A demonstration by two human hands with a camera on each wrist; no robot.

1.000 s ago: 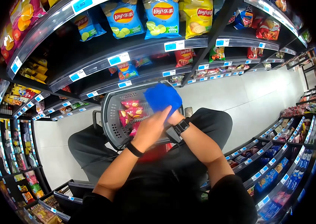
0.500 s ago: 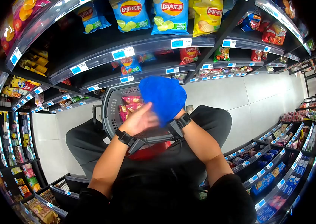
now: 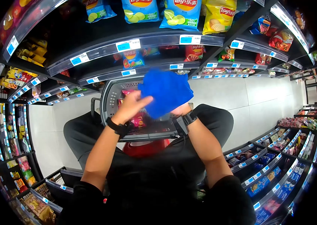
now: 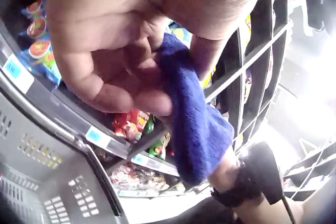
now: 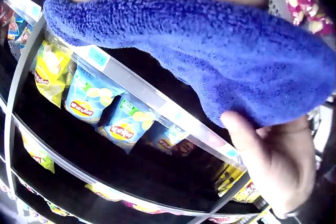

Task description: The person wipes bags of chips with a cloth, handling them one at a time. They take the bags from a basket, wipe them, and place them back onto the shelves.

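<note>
Pinching the blue cloth (image 3: 166,92) btwn thumb & fingers, L hand (image 3: 131,107) is over the gray basket (image 3: 111,100). Cloth hangs above the basket's R side. R hand (image 3: 182,109) is at the cloth's near edge, by the basket's R end; fingers hidden by cloth, so can't tell its grip. Pink packs (image 3: 139,120) lie inside basket. Beyond basket: shelf (image 3: 102,56) w/ blue bags (image 3: 181,18) & yellow bag (image 3: 219,18) of chips.

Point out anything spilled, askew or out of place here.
Nothing visible is spilled. Slightly odd: in the head view, the leftmost blue chip bag on the upper shelf sits farther back than the two blue Lay's bags beside it, breaking the row.
</note>
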